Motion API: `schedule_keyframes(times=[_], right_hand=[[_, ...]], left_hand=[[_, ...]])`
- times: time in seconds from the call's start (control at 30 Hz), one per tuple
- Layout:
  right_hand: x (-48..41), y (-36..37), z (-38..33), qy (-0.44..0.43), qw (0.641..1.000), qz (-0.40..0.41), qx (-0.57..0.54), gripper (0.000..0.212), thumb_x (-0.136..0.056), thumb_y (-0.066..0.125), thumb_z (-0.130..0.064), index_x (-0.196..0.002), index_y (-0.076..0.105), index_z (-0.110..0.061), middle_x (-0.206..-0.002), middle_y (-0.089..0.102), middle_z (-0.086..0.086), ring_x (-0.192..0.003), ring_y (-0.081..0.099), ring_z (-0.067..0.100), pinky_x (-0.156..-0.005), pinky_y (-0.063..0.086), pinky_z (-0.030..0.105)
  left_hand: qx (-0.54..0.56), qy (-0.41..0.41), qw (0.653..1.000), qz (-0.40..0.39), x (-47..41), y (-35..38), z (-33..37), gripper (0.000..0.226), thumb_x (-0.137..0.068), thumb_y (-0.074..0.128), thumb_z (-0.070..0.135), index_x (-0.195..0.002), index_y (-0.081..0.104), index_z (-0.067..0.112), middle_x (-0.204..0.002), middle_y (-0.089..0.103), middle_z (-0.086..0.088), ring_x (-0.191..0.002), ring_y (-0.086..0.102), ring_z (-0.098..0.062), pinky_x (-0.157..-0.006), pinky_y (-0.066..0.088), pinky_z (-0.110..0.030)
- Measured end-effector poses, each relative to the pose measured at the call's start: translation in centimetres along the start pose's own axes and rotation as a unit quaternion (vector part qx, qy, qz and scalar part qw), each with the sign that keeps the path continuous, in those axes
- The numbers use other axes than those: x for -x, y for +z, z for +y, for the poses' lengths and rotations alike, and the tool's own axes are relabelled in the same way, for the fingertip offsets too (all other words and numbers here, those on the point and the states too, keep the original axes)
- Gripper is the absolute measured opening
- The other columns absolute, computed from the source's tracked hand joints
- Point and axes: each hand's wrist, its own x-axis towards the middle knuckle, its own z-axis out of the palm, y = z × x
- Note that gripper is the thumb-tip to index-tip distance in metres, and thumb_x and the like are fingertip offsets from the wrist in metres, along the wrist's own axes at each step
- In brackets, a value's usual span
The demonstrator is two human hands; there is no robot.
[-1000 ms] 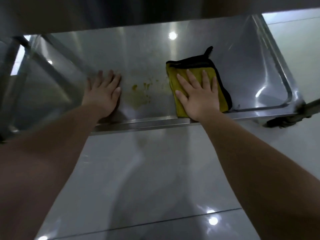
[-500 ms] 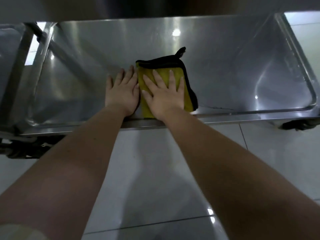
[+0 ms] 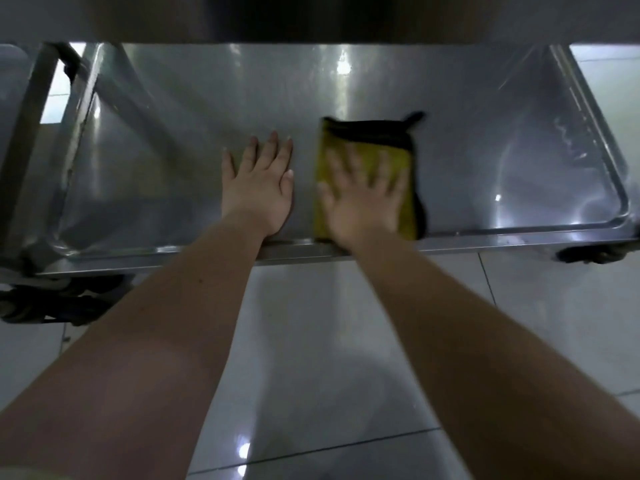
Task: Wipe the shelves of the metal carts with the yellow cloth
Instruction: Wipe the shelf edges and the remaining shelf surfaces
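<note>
Two hands: both lie flat, palms down, on the shelf (image 3: 485, 168). The left hand (image 3: 258, 188) is on bare steel and the right hand (image 3: 363, 202) is on the cloth (image 3: 367, 143).
Hidden: the right hand covers the cloth's middle. A dark upper shelf (image 3: 311, 15) cuts off the view at 12 o'clock. Both arms run out of frame toward 6 o'clock.
Blur: the right hand and cloth are smeared, so its fingertips are hard to make out.
Cloth look: folded yellow pad with black edging along the far and right sides and a small black loop (image 3: 414, 117) at its 1 o'clock corner.
Cloth axis: the long side runs 12 to 6 o'clock, with the black edge toward 12 and the near end at the front rim (image 3: 485, 242).
Cloth place: about mid-shelf, just beside the left hand at its 3 o'clock, not touching it.
Left fingers: straight and close together, holding nothing.
Right fingers (image 3: 377, 168): spread wide, pressing the cloth down.
Castors: one dark castor (image 3: 585, 254) sits under the rim at 3 o'clock. Another (image 3: 52, 299) at 8 o'clock is partly behind the left arm.
Floor (image 3: 311, 341): glossy pale tiles.
</note>
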Motion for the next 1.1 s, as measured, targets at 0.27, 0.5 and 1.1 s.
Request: schedule_keyframes(times=[0.27, 0.5, 1.1], right_hand=[[-2.6, -1.1, 7.6, -0.023, 0.999, 0.031, 0.027, 0.056, -0.1, 0.019, -0.06, -0.152, 0.004, -0.049, -0.164, 0.005, -0.012, -0.15, 0.003, 0.034, -0.118, -0.003, 0.056], [-1.4, -2.8, 14.8, 0.232, 0.972, 0.008, -0.034, 0.057, -0.1, 0.013, -0.058, -0.153, -0.003, -0.045, -0.164, -0.007, -0.013, -0.149, -0.006, 0.037, -0.116, -0.006, 0.061], [-10.8, -3.4, 7.5, 0.009, 1.0, 0.017, 0.003, 0.059, -0.098, 0.014, -0.064, -0.153, 0.001, -0.047, -0.164, -0.004, -0.013, -0.15, -0.007, 0.031, -0.118, -0.008, 0.056]], left_hand=[[0.027, -0.001, 1.0, 0.014, 0.1, 0.1, -0.4, 0.054, -0.104, 0.022, 0.034, -0.157, 0.012, 0.027, -0.164, 0.008, 0.006, -0.151, 0.005, -0.019, -0.12, 0.0, -0.051], [0.016, 0.003, 1.0, 0.024, 0.2, 0.4, 0.1, 0.055, -0.103, 0.021, 0.034, -0.156, 0.011, 0.025, -0.164, 0.008, 0.004, -0.151, 0.006, -0.023, -0.119, 0.001, -0.054], [0.011, -0.007, 0.999, 0.05, 0.1, 1.0, -0.1, 0.055, -0.103, 0.023, 0.035, -0.156, 0.013, 0.028, -0.164, 0.01, 0.006, -0.151, 0.009, -0.021, -0.12, 0.004, -0.052]])
